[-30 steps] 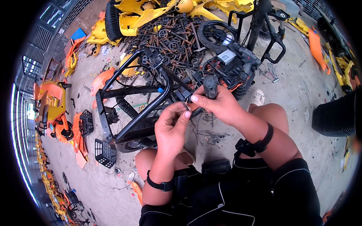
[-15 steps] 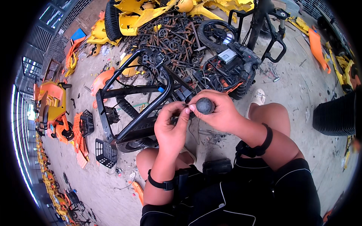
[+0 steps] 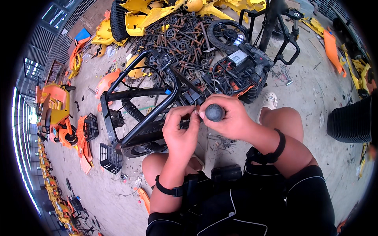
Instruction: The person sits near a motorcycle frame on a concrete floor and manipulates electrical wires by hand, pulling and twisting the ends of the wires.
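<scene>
Both hands meet over a black scooter frame [image 3: 138,94]. My right hand [image 3: 226,116] is closed around a tool with a dark, rounded handle end [image 3: 215,112], seen end-on; whatever lies below the handle is hidden. Thumb and forefinger of my left hand [image 3: 179,128] pinch together close by, at the right hand's fingertips. A thin, small piece seems to sit there, too small to name. Just beyond the fingers lies a dark box-like part [image 3: 191,97] on the frame, with cables around it.
A heap of rusty metal parts [image 3: 177,41] lies ahead, with yellow body panels [image 3: 153,17] behind. Motor parts and a wheel [image 3: 226,35] stand ahead right. Black baskets [image 3: 110,158] lie left; stacked black bins [image 3: 350,120] stand right. Loose screws and scraps litter the floor.
My left hand has shifted slightly right, and its fingers have changed position a little. My right hand keeps its grip on the tool, nearly unmoved.
</scene>
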Demonstrator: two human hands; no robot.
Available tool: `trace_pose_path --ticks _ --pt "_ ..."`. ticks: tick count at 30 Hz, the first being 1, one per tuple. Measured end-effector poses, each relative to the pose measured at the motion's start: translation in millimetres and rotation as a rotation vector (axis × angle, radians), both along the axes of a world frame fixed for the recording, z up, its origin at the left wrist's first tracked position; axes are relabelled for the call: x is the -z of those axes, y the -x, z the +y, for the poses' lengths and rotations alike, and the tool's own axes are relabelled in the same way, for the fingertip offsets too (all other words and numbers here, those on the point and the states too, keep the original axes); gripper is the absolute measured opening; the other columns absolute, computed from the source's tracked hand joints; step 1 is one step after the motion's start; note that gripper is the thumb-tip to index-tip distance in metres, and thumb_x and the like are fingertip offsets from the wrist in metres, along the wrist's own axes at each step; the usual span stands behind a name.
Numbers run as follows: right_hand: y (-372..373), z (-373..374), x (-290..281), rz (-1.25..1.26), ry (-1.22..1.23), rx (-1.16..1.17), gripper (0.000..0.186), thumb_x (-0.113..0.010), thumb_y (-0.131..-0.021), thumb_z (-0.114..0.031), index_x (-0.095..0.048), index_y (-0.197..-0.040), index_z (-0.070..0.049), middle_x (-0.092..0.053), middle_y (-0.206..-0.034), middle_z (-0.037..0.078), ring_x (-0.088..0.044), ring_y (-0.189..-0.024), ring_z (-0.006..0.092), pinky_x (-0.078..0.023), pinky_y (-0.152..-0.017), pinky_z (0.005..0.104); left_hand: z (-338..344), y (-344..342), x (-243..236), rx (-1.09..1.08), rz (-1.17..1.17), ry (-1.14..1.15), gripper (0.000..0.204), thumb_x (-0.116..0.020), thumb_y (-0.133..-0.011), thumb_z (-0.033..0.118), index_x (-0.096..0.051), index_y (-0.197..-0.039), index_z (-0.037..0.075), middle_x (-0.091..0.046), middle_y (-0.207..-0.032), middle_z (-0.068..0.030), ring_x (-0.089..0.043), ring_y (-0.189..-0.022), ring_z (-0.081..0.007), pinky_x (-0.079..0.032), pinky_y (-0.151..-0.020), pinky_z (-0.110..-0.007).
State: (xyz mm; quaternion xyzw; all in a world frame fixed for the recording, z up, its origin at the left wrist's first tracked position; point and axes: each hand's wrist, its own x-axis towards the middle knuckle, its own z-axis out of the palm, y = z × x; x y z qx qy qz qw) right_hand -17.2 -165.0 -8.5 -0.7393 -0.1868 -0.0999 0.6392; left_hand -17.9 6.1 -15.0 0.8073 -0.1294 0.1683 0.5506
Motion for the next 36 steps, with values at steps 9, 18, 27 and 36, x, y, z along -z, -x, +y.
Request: trace_pose_path --ticks 9,18,27,36 --pt "-2.3 -11.3 -9.7 0.251 -0.111 -0.012 0.011 -0.071 -0.093 -0.013 -0.068 -0.097 -0.002 -0.065 -0.089 0.003 -0.059 -0.081 0.01 -0.046 -0.072 0.0268 4.7 1.7 2.9 0.089 0.212 0.162 0.013 -0.066 -0.095 -0.001 -0.062 -0.107 -0.002 -0.065 -0.095 -0.0012 -0.058 -0.084 -0.0059 -0.048 -0.073 -0.02" --pt "-1.7 -0.4 1.5 -0.015 0.022 0.119 0.039 -0.079 -0.071 -0.003 -0.066 -0.108 -0.005 -0.065 -0.105 0.011 -0.067 -0.091 0.0278 -0.053 -0.079 0.0342 1.8 1.6 4.1 0.05 0.188 0.222 0.016 -0.073 -0.089 0.002 -0.065 -0.102 0.001 -0.065 -0.089 -0.0022 -0.059 -0.078 -0.0084 -0.05 -0.072 -0.024" --pt "-4.4 -8.0 -2.3 -0.357 0.441 0.103 0.046 -0.078 -0.064 -0.004 -0.067 -0.109 -0.009 -0.065 -0.107 0.007 -0.069 -0.092 0.0282 -0.055 -0.074 0.0383 1.1 3.3 2.1 0.058 0.231 0.234 0.017 -0.072 -0.089 -0.001 -0.064 -0.104 0.0 -0.065 -0.089 -0.0026 -0.059 -0.077 -0.0076 -0.051 -0.069 -0.024" --pt "-7.8 -9.4 -11.0 -0.631 0.579 0.142 0.027 -0.079 -0.074 -0.01 -0.069 -0.099 -0.007 -0.067 -0.094 0.008 -0.068 -0.075 0.0272 -0.054 -0.062 0.0343 4.9 4.8 -4.7 0.153 0.309 0.303 0.014 -0.068 -0.093 -0.002 -0.063 -0.105 0.001 -0.064 -0.089 -0.0001 -0.059 -0.077 -0.0068 -0.05 -0.071 -0.023"
